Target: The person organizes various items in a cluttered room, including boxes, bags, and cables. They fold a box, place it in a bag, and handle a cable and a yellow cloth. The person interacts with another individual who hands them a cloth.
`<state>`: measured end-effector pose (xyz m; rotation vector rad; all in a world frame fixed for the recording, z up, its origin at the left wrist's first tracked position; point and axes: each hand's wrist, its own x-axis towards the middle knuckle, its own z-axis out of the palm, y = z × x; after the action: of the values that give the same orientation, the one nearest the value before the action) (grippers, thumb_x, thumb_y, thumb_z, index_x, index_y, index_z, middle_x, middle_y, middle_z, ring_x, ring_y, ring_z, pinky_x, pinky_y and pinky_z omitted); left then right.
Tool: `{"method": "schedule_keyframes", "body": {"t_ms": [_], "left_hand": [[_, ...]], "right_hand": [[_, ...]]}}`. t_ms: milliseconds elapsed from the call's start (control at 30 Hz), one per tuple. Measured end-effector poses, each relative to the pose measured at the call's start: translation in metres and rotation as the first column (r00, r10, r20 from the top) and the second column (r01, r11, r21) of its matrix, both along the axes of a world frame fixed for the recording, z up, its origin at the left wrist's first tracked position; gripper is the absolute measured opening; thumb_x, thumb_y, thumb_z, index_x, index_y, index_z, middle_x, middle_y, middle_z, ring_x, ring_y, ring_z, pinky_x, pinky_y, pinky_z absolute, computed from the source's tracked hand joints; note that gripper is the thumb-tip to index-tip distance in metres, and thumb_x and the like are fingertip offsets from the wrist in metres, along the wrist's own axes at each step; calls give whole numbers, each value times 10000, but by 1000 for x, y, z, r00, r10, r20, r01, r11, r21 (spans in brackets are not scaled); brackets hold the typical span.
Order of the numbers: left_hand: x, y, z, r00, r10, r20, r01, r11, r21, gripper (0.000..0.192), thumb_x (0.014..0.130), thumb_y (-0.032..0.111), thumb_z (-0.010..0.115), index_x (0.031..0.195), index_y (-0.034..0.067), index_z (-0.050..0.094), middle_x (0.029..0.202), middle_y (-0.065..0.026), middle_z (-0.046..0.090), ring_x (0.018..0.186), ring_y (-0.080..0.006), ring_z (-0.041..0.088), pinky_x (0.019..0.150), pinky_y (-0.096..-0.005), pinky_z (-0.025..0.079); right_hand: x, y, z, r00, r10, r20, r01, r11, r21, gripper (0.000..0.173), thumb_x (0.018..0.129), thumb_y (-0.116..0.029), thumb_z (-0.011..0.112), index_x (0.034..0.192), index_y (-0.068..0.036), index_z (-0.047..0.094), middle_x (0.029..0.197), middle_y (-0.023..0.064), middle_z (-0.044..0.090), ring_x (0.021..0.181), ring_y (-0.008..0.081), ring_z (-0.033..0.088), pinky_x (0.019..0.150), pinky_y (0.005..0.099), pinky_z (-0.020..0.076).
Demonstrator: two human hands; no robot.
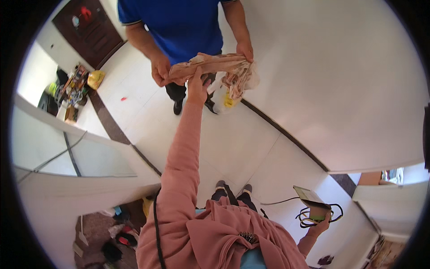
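A person in a blue shirt holds a crumpled pinkish-brown and white cloth or garment (208, 65) stretched between two hands. My left hand (199, 84) reaches up to its lower edge, fingers against the material; whether they grip it cannot be told. Low on the right, my right hand (319, 226) is closed around a small open cardboard box (314, 203), its flap raised. A dark cable (337, 215) hangs in loops around the box, and one end sticks out leftward. Behind the garment's hanging end is a clear plastic bag with something yellow (230, 101).
The other person stands directly ahead on the pale tiled floor (215, 144). White walls flank both sides. Mixed items and a yellow bag (96, 79) lie near the brown door (89, 30). Clothes and other objects (117, 238) are scattered at lower left.
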<state>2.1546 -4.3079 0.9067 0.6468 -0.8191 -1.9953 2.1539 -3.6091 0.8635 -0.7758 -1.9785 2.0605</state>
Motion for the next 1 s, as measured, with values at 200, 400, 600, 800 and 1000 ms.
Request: {"method": "schedule_keyframes", "body": {"t_ms": [200,400,600,800,1000], "left_hand": [[-18,90,12,910,-338,-239,321,941,-108,389,1023,263,492,1378,129,406,1382,-42,479,1285,-223,457,1043,-422,393],[-8,205,37,725,-646,-238,616,764,-195,444,1023,266,494,1421,125,358,1419,-46,458,1300,-225,459,1051,-433,408],[-13,333,67,572,-766,-295,702,642,-308,390,1024,255,489,1372,97,408,1381,-61,492,1283,-221,475,1045,-426,428],[-17,458,90,370,-896,-244,825,438,-357,327,1026,264,484,1310,103,469,1295,-38,542,1220,-206,520,1029,-400,436],[-45,579,104,134,-956,-260,945,203,-258,325,1040,273,448,1297,75,464,1254,-57,544,1187,-185,532,1009,-378,442]], "right_hand": [[50,36,-16,987,-158,37,157,987,36,367,932,-257,588,1176,16,614,1078,118,650,919,240,648,778,360,539],[81,70,-24,993,-120,4,120,991,-59,359,942,-237,545,1164,36,621,1081,122,643,968,238,635,833,370,524],[104,136,-13,977,-209,-32,207,977,-40,391,939,-268,550,1139,60,627,1083,131,645,929,238,643,787,354,535],[172,247,-12,911,-412,-16,412,911,12,374,945,-261,547,1143,45,630,1074,111,647,907,224,641,776,354,542],[237,323,-23,765,-632,-125,625,775,-94,319,929,-184,603,1158,39,613,1085,100,647,912,208,646,775,348,561]]}}
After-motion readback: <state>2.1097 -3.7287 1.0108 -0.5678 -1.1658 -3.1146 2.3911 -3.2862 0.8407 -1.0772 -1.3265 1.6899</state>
